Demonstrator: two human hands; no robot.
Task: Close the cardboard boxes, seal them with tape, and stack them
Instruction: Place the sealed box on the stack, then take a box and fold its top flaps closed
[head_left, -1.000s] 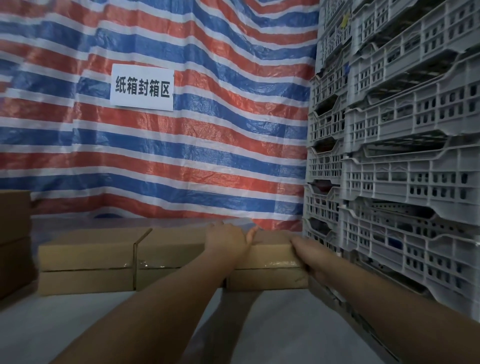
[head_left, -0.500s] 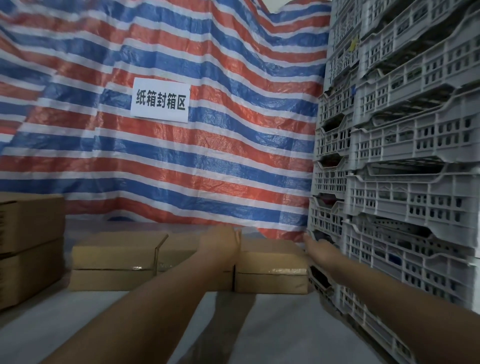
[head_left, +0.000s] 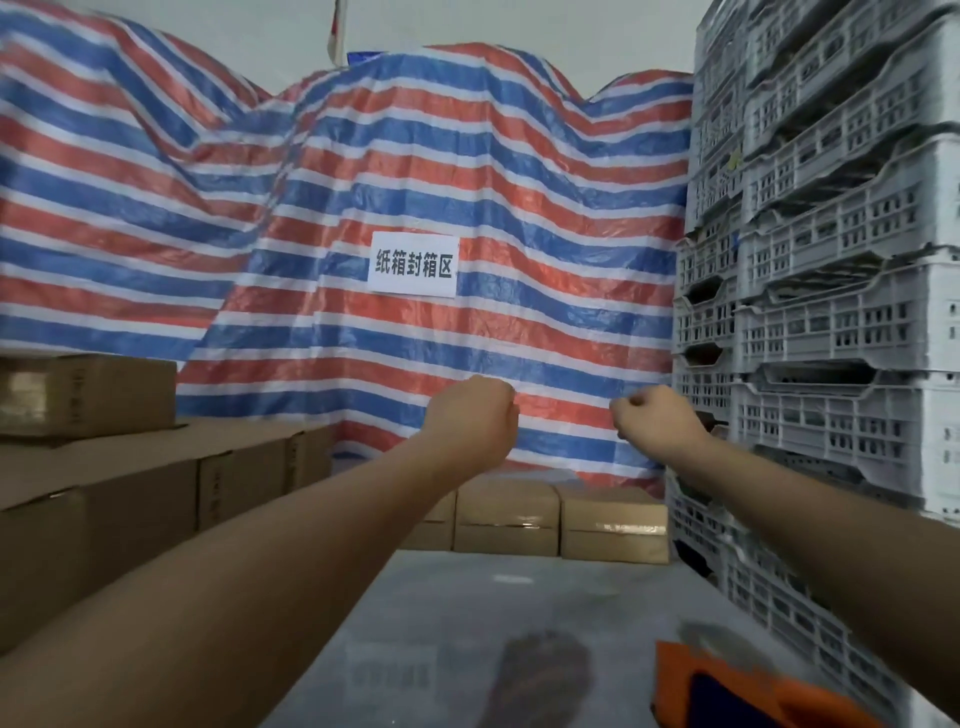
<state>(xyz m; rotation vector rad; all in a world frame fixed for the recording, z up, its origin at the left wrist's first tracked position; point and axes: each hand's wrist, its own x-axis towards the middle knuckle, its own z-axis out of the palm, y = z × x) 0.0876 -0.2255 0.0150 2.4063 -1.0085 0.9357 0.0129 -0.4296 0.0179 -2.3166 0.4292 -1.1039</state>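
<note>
Two closed, taped cardboard boxes (head_left: 506, 512) (head_left: 613, 525) lie side by side at the far end of the grey table (head_left: 519, 613), against the striped tarp. My left hand (head_left: 475, 415) and my right hand (head_left: 654, 421) hang in the air above and in front of them, touching neither. Both hands have their fingers curled in and hold nothing. My left forearm hides a third box to the left of the pair. An orange tape dispenser (head_left: 727, 686) lies at the table's near right edge.
A stack of brown cardboard boxes (head_left: 130, 493) fills the left side, with one more box (head_left: 88, 395) on top. Stacked grey plastic crates (head_left: 831, 312) wall in the right. A red, white and blue tarp (head_left: 415, 156) with a white sign (head_left: 413, 265) hangs behind.
Both hands have let go of the right-hand box and pulled back and up. My view has lifted and drawn away, and the left stack and the dispenser have come into sight.
</note>
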